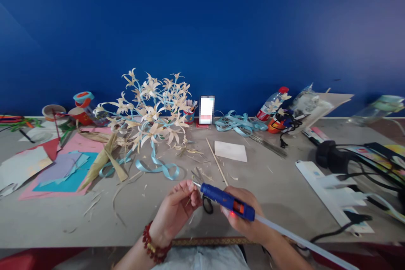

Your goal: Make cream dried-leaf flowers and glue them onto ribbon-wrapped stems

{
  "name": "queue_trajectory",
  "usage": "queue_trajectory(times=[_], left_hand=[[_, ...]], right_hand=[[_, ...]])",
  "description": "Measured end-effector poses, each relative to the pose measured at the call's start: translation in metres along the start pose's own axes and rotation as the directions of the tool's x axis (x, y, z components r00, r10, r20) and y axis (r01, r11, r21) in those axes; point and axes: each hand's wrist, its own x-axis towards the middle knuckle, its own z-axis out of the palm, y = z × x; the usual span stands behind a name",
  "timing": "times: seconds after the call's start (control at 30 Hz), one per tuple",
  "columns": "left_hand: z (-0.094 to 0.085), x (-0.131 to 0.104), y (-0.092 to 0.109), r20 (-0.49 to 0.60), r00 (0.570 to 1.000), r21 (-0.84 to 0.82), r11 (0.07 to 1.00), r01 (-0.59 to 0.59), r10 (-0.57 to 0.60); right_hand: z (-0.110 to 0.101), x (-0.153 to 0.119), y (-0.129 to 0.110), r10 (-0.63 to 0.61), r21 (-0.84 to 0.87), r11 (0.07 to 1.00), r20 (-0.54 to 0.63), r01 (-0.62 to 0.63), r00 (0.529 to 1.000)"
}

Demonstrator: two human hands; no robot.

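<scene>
1. The right hand (245, 215) is wrapped around a blue glue gun (228, 201), fingers closed on the body. It's angled so the metal nozzle points up-left, straight at the other hand's fingertips. A long clear glue stick (303, 242) pokes out the back toward the bottom right, so the gun sits low and slanted to keep that tail out of the way.

2. The left hand (175, 213) has thumb and fingertips pinched together right at the nozzle tip. It looks like it's holding something tiny, maybe a sliver of straw, but honestly it's too small to tell what. There's a red bead bracelet (155, 247) on that wrist.

3. Both hands hover just above the near edge of the grey table (278, 190), close to the body, which makes sense for fiddly close-up work.

4. A pair of scissors (205, 200) lies right under the hands, partly hidden, so it's easy to grab.

5. Further back stands a bouquet of pale straw flowers (152, 109) with light blue ribbon (158, 166) trailing off it.

6. A thin wooden stick (217, 161) lies between the bouquet and the hands, with a blank card (230, 151) just beside it.

7. Coloured paper sheets (60, 171) are piled at the left, a plastic bottle (268, 105) leans at the back, and black cables (354, 164) run along the right.
</scene>
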Motion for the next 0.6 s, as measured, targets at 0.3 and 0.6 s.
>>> queue_trajectory(times=[0.3,0.6], left_hand=[[0.002,0.0,0.002,0.018,1.0,-0.015,1.0,0.012,-0.012],[0.001,0.0,0.001,0.053,0.999,-0.041,0.999,0.013,-0.011]], right_hand=[[0.001,-0.002,0.007,-0.008,-0.028,1.0,-0.008,0.008,1.0],[0.004,-0.002,0.011,-0.025,-0.041,0.999,-0.048,0.023,0.999]])
